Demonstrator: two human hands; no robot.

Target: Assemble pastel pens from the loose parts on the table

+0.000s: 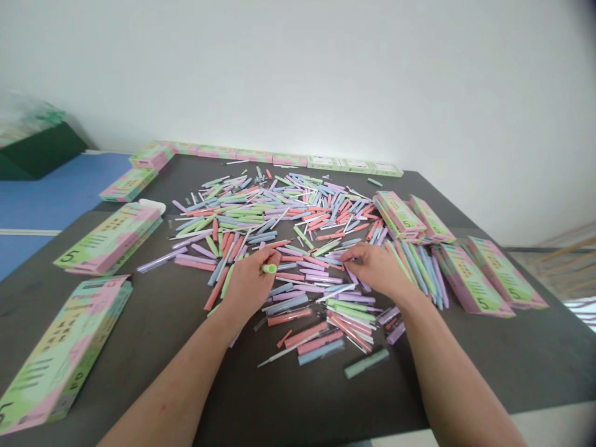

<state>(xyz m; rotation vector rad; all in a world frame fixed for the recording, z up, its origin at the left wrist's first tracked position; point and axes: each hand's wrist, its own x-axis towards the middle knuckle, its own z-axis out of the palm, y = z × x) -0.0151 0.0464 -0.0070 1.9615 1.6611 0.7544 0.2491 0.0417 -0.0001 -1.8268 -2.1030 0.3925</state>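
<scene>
Gripping a green-capped pen in a narrow, closed curl of the fingers, the left hand sat just below the middle of the frame, with the pen's green end poking out past the thumb side. The right hand lay to its right, bent downward with its fingertips among lavender pens; whether it was holding one, I cannot tell. Both hands rested over a loose, criss-crossed heap of pastel pens in pink, blue, green and lavender, which covered the centre of a dark grey tabletop. Nearer the lower edge of the heap, a pale green pen lay somewhat apart from the rest, and a thin white stick lay beside a few pink pens. To the right of the right hand, a fan of pens lay roughly side by side, just beside stacked pink-and-green boxes, which were printed with a large 5. Similar boxes lay at the left of the tabletop, and a long row of boxes lined the far edge against a white wall. At the upper left of the frame, beyond the tabletop, a dark green bin stood on a blue surface.
</scene>
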